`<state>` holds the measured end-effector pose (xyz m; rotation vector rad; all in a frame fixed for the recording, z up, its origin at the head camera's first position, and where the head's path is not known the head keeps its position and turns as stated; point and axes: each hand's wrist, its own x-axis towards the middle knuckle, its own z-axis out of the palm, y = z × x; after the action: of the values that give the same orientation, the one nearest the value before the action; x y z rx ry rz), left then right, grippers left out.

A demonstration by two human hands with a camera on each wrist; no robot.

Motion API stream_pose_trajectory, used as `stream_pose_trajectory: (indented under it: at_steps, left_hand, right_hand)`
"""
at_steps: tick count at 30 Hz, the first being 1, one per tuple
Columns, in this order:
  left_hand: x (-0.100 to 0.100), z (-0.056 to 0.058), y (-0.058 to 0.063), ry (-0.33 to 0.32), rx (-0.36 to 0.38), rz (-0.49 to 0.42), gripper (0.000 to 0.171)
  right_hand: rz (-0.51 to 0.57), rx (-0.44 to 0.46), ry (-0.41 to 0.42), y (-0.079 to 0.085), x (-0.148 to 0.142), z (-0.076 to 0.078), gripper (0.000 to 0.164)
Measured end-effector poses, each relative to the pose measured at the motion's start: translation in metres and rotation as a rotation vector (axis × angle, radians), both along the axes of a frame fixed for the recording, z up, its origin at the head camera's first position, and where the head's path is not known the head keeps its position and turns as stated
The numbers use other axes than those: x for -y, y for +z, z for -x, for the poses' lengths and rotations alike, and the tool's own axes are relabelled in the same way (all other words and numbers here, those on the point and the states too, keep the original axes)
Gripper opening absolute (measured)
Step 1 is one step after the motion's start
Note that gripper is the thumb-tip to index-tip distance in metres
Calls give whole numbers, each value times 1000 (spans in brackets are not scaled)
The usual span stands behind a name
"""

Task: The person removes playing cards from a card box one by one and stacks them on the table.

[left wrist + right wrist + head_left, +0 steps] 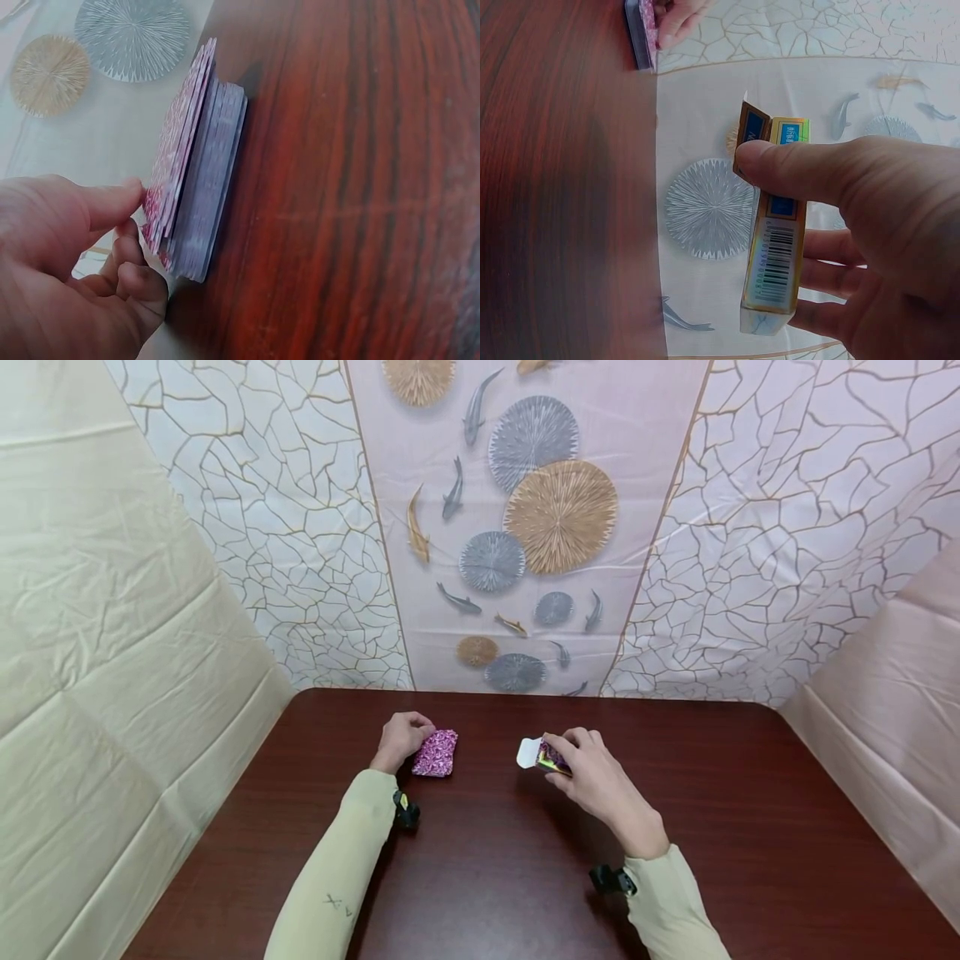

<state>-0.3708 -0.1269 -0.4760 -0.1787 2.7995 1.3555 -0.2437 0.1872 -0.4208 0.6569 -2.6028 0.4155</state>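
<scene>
The deck of magenta-backed playing cards (437,756) lies on the reddish-brown table (487,868), and the left hand (401,740) pinches its upper cards near one corner. Apart from it, the right hand (598,781) holds the card box (772,259) above the table, its flap (528,752) open.

A purple-and-white patterned card stack (435,755), its upper cards offset, lies flat at lower centre-left of the head view; at lower centre-right, a gold-edged box (552,760), flap (528,753) open.
</scene>
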Motion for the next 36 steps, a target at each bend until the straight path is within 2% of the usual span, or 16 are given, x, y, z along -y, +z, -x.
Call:
stream_pose_trajectory:
  at_steps: [9, 15, 21, 27, 36]
  left_hand:
    - [-3, -2, 5, 17, -53, 72, 21]
    - [-9, -4, 14, 26, -63, 25, 28]
    - [-15, -9, 27, 23, -79, -5, 28]
    - [-21, -12, 34, 7, -113, -31, 28]
    - [-29, -19, 46, -25, -117, -158, 25]
  right_hand:
    - [2, 4, -3, -1, 1, 0, 54]
    - [1, -3, 4, -1, 1, 0, 54]
    - [-3, 13, 7, -1, 1, 0, 54]
    - [-3, 1, 14, -1, 2, 1, 54]
    - [-15, 16, 12, -1, 3, 1, 53]
